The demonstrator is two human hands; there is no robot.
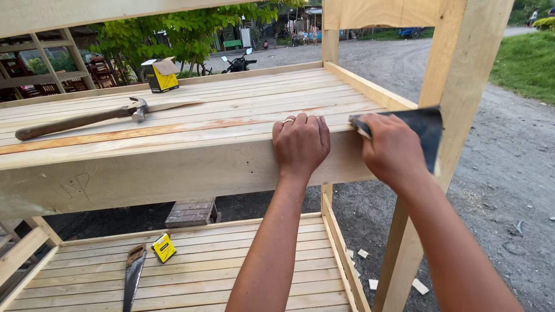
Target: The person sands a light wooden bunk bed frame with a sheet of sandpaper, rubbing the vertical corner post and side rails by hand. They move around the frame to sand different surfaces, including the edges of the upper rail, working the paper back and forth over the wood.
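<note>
My left hand grips the front edge of the upper slatted shelf of a bare wooden rack, fingers curled over the top, a ring on one finger. Just to its right, my right hand presses a dark sheet of sandpaper against the shelf's front rail near the right corner post. The sheet folds back over my knuckles.
A hammer and a small yellow box lie on the upper shelf. A hand saw and a yellow tape measure rest on the lower shelf. Wood offcuts litter the gravel ground at right. A motorbike stands beyond.
</note>
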